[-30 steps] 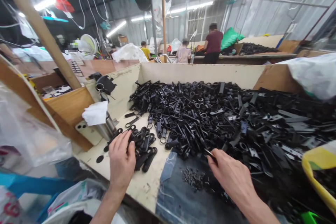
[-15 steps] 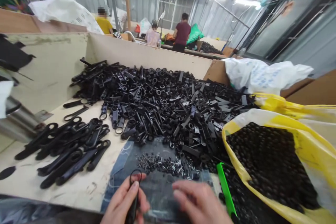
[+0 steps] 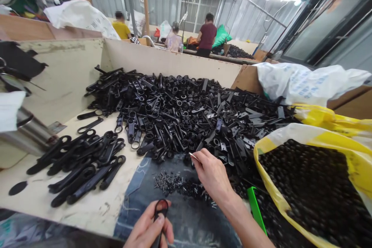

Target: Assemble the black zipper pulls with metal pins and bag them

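Low at the front, my left hand (image 3: 152,226) is closed around a black ring-ended handle (image 3: 157,241), its ring pointing up and away from me. My right hand (image 3: 213,174) reaches forward to the near edge of the big heap of black parts (image 3: 174,104). Between its thumb and fingers is a thin, light-coloured strip (image 3: 194,157), too small to name exactly. Below that hand, small metal pins and black bits (image 3: 171,183) lie scattered on a dark denim cloth (image 3: 186,217).
Finished-looking black handles (image 3: 87,174) lie grouped at left, near a metal cylinder (image 3: 35,133). At right stand a green tray edge (image 3: 257,211) and a yellow-white bag (image 3: 316,137) of small black pieces. Boards (image 3: 174,56) wall the bench; several people work beyond.
My right hand has moved forward from above the cloth to the heap's edge, and a thin light strip now shows in its fingers. My left hand still holds the black handle.
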`<state>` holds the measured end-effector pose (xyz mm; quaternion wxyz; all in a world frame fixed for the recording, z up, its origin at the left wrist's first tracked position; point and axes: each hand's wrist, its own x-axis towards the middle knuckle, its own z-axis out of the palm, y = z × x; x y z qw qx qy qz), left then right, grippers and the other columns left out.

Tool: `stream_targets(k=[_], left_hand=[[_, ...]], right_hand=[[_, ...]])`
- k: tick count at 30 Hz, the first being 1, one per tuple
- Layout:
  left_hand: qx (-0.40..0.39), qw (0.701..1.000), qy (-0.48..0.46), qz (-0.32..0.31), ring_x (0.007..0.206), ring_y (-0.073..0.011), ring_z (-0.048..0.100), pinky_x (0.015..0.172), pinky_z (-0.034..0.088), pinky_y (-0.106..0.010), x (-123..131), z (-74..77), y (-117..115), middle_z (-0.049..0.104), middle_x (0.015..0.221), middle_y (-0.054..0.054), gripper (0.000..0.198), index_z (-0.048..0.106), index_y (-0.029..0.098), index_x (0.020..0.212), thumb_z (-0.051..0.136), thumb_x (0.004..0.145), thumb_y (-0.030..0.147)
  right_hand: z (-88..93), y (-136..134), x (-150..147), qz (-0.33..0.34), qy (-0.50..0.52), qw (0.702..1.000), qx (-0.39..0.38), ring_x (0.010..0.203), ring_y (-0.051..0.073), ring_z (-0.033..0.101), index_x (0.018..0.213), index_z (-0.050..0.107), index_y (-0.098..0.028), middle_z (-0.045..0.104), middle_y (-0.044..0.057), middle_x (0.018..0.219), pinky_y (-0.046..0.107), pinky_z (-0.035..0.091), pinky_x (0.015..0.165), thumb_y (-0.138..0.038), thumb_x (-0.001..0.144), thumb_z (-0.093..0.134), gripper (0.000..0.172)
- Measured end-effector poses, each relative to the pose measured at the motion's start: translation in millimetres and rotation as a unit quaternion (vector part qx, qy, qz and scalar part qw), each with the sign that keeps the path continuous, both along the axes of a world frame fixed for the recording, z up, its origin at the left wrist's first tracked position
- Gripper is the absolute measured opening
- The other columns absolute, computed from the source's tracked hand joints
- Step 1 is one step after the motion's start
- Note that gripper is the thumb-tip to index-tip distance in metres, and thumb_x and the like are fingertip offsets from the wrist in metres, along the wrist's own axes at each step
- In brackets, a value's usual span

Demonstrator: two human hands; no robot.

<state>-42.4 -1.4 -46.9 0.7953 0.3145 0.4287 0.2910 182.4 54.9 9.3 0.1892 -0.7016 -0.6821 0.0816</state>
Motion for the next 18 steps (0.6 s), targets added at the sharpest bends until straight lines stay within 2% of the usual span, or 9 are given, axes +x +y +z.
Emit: stream_targets(k=[5,8,10,11,13,14,15,16,18], left_hand=[[-0.031,0.999,-0.011,-0.009,0.043,-0.0076,0.055,0.041,0.026,-0.019,-0.7,6.3,2.0,0.073,0.069,-0.002,0.074,0.059,0.017,0.122,0.082,0.073,0.068],[-0.051,0.999,-0.010,0.000,0.044,-0.0080,0.056,0.041,0.027,-0.018,-1.0,15.2,2.3,0.073,0.072,-0.002,0.076,0.060,0.017,0.124,0.083,0.073,0.067],[-0.054,0.998,-0.018,0.007,0.045,-0.0075,0.056,0.040,0.027,-0.018,-0.1,22.3,2.0,0.074,0.075,-0.001,0.076,0.060,0.018,0.125,0.083,0.072,0.068],[-0.054,0.998,-0.022,0.009,0.046,-0.0071,0.056,0.040,0.027,-0.017,1.1,25.8,1.5,0.074,0.078,-0.001,0.075,0.060,0.019,0.125,0.082,0.073,0.068],[-0.058,0.998,-0.024,0.012,0.048,-0.0057,0.056,0.042,0.029,-0.016,5.2,31.5,-0.1,0.073,0.084,-0.001,0.070,0.062,0.021,0.122,0.081,0.074,0.069],[-0.060,0.998,-0.023,0.008,0.049,-0.0048,0.056,0.043,0.031,-0.016,7.8,33.3,-1.3,0.073,0.087,-0.001,0.068,0.063,0.022,0.118,0.081,0.073,0.070],[-0.058,0.998,-0.022,-0.003,0.050,-0.0040,0.056,0.045,0.033,-0.016,10.7,34.1,-2.6,0.072,0.087,0.000,0.067,0.064,0.021,0.113,0.082,0.071,0.070],[-0.052,0.998,-0.020,-0.021,0.050,-0.0033,0.055,0.047,0.034,-0.015,13.6,34.0,-4.0,0.070,0.085,0.000,0.065,0.065,0.020,0.108,0.081,0.071,0.071],[-0.034,0.997,-0.019,-0.066,0.048,-0.0025,0.052,0.048,0.033,-0.014,19.0,31.0,-6.7,0.066,0.072,0.003,0.062,0.063,0.019,0.102,0.078,0.074,0.072]], right_hand=[[3.9,18.7,-10.5,-0.008,-0.008,1.000,-0.029,0.071,0.018,0.069,0.081,0.071,-0.019,0.069,0.005,0.098,0.026,0.037,0.059,-0.009,0.090,0.071,0.013],[10.2,1.5,-8.1,0.002,0.031,0.999,-0.022,0.075,0.016,0.066,0.084,0.071,-0.021,0.067,0.003,0.094,0.025,0.041,0.064,-0.016,0.096,0.065,0.014],[9.1,-23.2,-6.8,0.012,0.145,0.988,-0.044,0.071,0.014,0.061,0.086,0.069,-0.022,0.062,-0.001,0.083,0.023,0.042,0.064,-0.031,0.098,0.065,0.016],[4.9,-37.9,-7.7,0.016,0.284,0.955,-0.086,0.064,0.013,0.055,0.085,0.068,-0.021,0.058,-0.002,0.074,0.022,0.040,0.059,-0.040,0.097,0.066,0.022],[-11.2,-67.8,-13.8,0.001,0.542,0.814,-0.209,0.052,0.009,0.040,0.086,0.066,-0.021,0.053,-0.005,0.066,0.021,0.031,0.049,-0.062,0.086,0.073,0.042],[-22.0,-80.9,-18.6,0.010,0.611,0.750,-0.252,0.050,0.008,0.036,0.085,0.066,-0.020,0.053,-0.006,0.064,0.020,0.028,0.048,-0.068,0.079,0.078,0.049],[-33.3,-91.7,-23.9,0.016,0.659,0.708,-0.252,0.052,0.007,0.037,0.080,0.065,-0.019,0.053,-0.006,0.063,0.020,0.028,0.051,-0.069,0.071,0.084,0.054],[-43.7,-100.0,-28.9,0.008,0.692,0.679,-0.242,0.054,0.007,0.040,0.079,0.064,-0.019,0.053,-0.006,0.063,0.020,0.031,0.054,-0.069,0.068,0.087,0.056],[-58.0,-109.4,-36.2,-0.018,0.720,0.664,-0.201,0.060,0.010,0.049,0.080,0.067,-0.018,0.057,-0.003,0.067,0.022,0.039,0.061,-0.067,0.068,0.088,0.055]])
